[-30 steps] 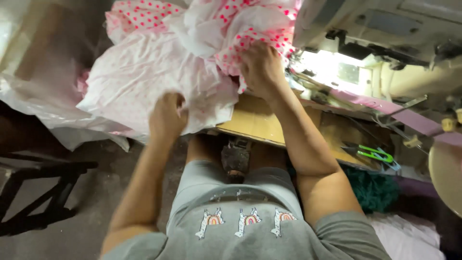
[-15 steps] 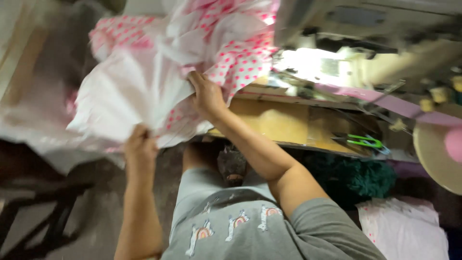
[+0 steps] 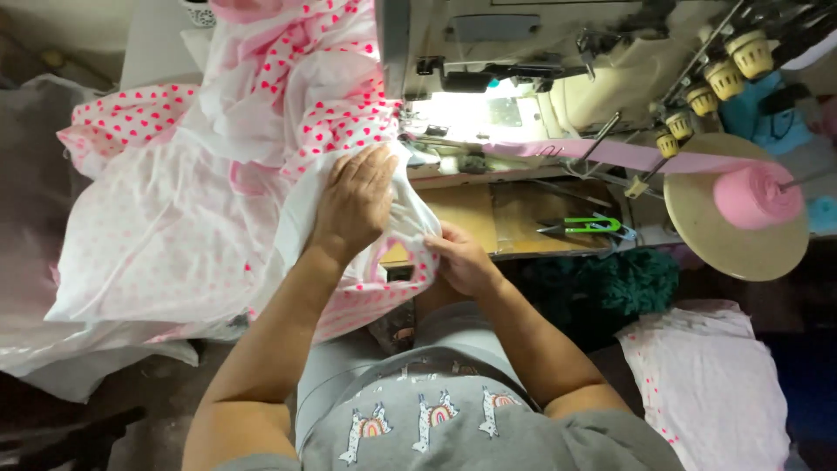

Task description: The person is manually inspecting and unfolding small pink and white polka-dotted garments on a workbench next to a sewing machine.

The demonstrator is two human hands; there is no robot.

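A large heap of white fabric with pink heart dots (image 3: 218,201) lies over the left of a sewing machine table. My left hand (image 3: 356,202) presses flat on a fold of this fabric close to the machine's lit needle area (image 3: 462,113). My right hand (image 3: 460,259) pinches the lower edge of the same piece at the table's front edge, fingers closed on the cloth.
An industrial sewing machine (image 3: 558,61) fills the top right. Green-handled snips (image 3: 593,227) lie on the wooden table (image 3: 514,218). A pink tape roll on a round disc (image 3: 741,209) stands at right. Dark green fabric (image 3: 602,292) and a pale pink piece (image 3: 706,384) lie below.
Both hands came off the big fabric heap at left and shifted right toward the machine. The left hand now lies flat on a fold, the right grips its lower edge.
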